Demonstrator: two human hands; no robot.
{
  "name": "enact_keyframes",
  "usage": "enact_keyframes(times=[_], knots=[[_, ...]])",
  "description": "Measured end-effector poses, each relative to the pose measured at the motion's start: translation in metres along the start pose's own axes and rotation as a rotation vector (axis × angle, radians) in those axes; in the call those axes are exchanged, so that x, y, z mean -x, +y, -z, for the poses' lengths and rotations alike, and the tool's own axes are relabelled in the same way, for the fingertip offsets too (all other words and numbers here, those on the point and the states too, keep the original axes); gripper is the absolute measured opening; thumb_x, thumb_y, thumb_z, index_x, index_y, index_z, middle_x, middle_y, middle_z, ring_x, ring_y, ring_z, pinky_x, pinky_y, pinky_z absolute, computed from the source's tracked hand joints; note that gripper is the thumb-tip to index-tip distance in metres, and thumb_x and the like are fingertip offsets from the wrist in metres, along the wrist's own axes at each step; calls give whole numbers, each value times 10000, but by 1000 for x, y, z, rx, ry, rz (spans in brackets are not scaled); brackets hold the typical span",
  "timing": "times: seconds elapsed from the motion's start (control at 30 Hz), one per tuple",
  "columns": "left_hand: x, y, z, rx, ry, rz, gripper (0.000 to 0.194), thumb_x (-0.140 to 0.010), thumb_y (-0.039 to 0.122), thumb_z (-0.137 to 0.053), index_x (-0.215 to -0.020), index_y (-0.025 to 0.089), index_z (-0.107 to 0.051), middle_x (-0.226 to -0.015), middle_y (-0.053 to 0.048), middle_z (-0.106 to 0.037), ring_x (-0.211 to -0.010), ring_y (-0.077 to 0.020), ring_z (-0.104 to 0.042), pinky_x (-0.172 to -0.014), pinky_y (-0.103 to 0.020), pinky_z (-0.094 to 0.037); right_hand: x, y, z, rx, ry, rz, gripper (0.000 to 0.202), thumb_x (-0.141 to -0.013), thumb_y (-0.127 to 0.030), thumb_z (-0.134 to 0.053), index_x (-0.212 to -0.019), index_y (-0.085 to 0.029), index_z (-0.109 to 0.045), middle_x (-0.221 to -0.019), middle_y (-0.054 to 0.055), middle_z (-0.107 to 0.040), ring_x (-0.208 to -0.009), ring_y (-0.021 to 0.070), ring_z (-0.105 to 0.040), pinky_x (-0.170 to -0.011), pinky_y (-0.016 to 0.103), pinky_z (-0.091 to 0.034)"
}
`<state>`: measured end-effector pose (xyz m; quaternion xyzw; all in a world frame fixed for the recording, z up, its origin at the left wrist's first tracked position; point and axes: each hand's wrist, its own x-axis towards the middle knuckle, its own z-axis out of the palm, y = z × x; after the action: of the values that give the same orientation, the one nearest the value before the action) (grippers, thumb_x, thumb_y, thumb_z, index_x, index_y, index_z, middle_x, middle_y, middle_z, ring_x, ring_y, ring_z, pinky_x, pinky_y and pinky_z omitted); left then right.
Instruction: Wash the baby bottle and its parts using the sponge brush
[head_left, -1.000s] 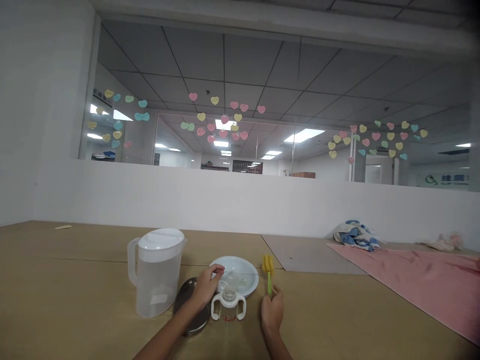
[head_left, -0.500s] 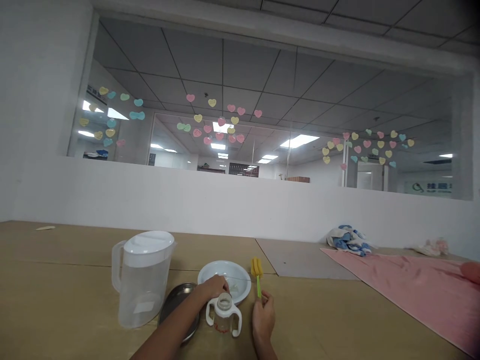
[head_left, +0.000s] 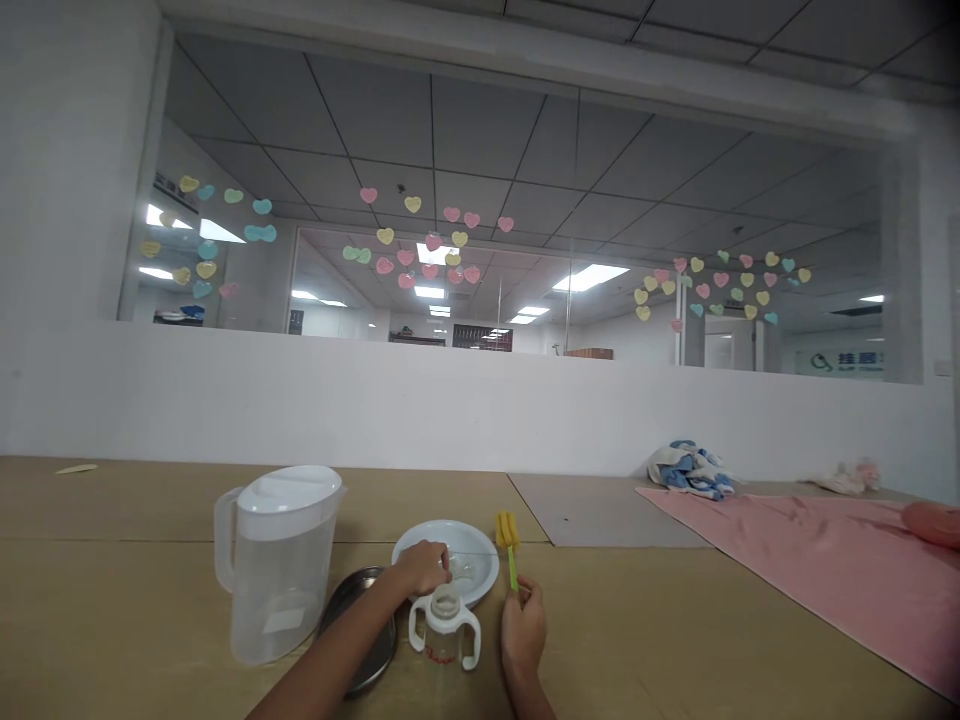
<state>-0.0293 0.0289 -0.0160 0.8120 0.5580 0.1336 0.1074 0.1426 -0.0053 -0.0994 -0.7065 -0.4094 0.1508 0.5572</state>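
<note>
One lidded pitcher [head_left: 276, 560], one white plate [head_left: 450, 552], one metal dish [head_left: 360, 625], one two-handled bottle [head_left: 444, 630] just before the plate. The left hand [head_left: 421, 567], fingers curled, rests over the plate; whether it grasps anything cannot be told. The right hand [head_left: 523, 630] clenches one sponge brush [head_left: 508, 535], upright. Compared with a second earlier, the bottle's nipple is off. Wooden table [head_left: 675, 640], pink cloth [head_left: 810, 565]; glass partition with heart stickers.
</note>
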Motion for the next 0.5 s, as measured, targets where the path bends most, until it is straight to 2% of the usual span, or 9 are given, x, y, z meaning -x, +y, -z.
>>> enact_keyframes(times=[0.17, 0.33, 0.5], knots=[[-2, 7, 0, -48, 32, -61, 450, -630, 281, -580, -1070, 222, -655, -893, -96, -694, -932, -324, -612, -792, -400, -449, 0, -1, 1, -17, -39, 7, 283, -773, -263, -362, -977, -173, -534, -1002, 101, -653, -924, 232, -613, -749, 274, -441], [-13, 17, -8, -89, 66, -47, 282, -685, 219, -543, -896, 176, -725, -889, -134, -699, -901, -315, -632, -786, -403, -457, -2, 4, -1, -16, -43, 16, 304, -766, -261, -355, -998, -171, -530, -1017, 104, -652, -957, 240, -605, -789, 289, -436], [-21, 16, -15, -74, -4, 21, 193, -599, 187, -670, -776, 135, -723, -818, -128, -706, -788, -260, -655, -723, -369, -501, -3, 4, 0, -2, -26, 15, 304, -769, -271, -343, -976, -161, -537, -999, 110, -657, -949, 235, -608, -777, 281, -440]])
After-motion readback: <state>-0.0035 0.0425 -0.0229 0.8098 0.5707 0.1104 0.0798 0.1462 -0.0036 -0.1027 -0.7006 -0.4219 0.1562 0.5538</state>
